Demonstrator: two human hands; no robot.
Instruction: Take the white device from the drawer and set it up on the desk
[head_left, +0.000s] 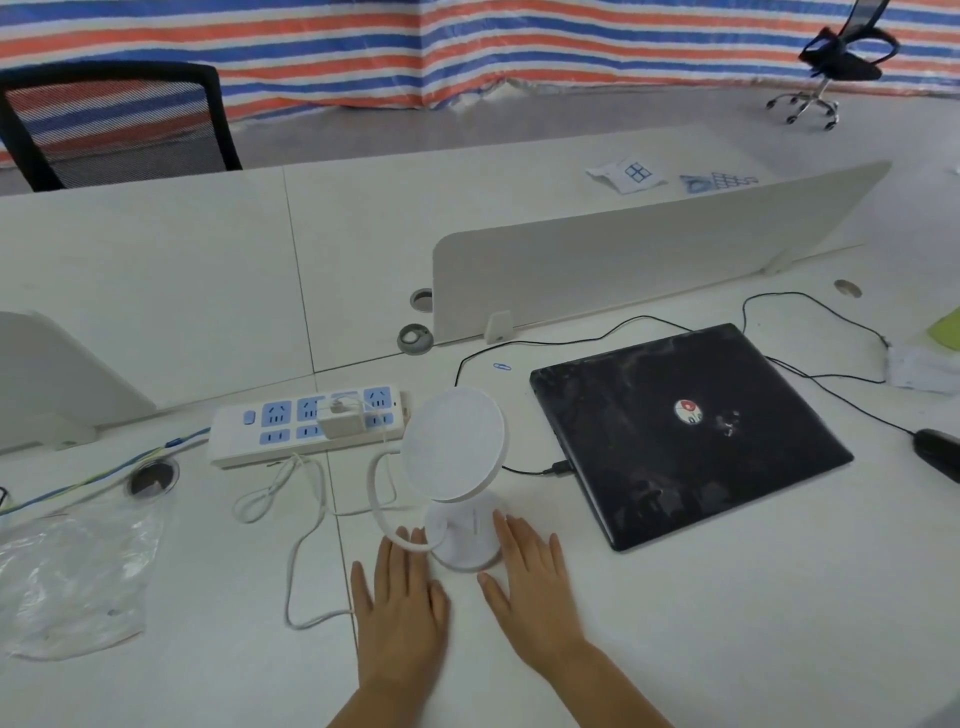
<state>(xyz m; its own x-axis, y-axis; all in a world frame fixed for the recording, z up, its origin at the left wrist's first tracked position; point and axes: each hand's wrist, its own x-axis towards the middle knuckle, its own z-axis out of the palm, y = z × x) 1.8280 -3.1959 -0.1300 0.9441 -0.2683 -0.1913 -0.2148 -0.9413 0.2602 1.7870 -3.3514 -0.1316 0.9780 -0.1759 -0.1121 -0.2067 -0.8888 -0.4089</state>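
Now | 1 white device upright | 2 hands flat | 1 laptop

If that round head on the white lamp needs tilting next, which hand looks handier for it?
Probably the left hand: its fingertips lie by the gooseneck that carries the round head. The right hand rests against the base, suited to steadying it.

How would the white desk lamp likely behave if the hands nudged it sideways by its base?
The white desk lamp looks top-heavy: a wide disc head on a thin curved neck above a small round base, so it may wobble or tip. Its white cable, apparently running to the power strip, could tug back. Both the left hand and right hand lie flat beside the base, seemingly steadying it.
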